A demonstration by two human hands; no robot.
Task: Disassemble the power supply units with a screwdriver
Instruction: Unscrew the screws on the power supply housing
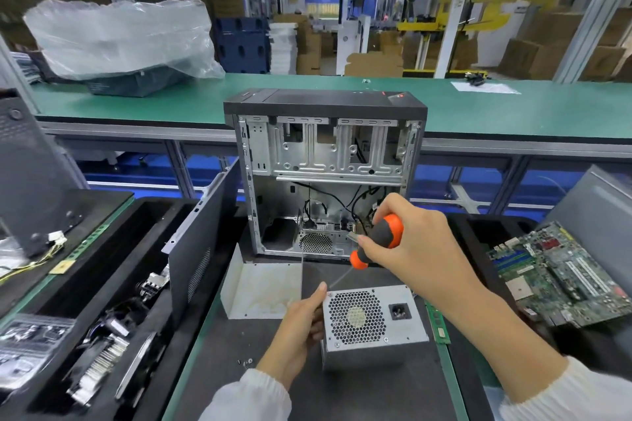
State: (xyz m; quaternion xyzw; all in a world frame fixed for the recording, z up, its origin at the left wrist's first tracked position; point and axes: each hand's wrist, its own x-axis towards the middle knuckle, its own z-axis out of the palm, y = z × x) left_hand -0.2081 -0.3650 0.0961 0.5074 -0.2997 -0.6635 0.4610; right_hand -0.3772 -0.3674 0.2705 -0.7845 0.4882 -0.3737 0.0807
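A grey metal power supply unit stands on the dark mat in front of me, its honeycomb fan grille and power socket facing up. My left hand grips its left side, thumb near the upper left corner. My right hand holds a screwdriver with an orange and black handle. Its thin shaft slants down towards the unit's upper left corner. The tip is blurred.
An open, stripped computer case stands upright just behind. A white sheet-metal cover lies left of the unit, with loose screws on the mat. Motherboards lie at right, a RAM stick beside the unit, and bins of parts at left.
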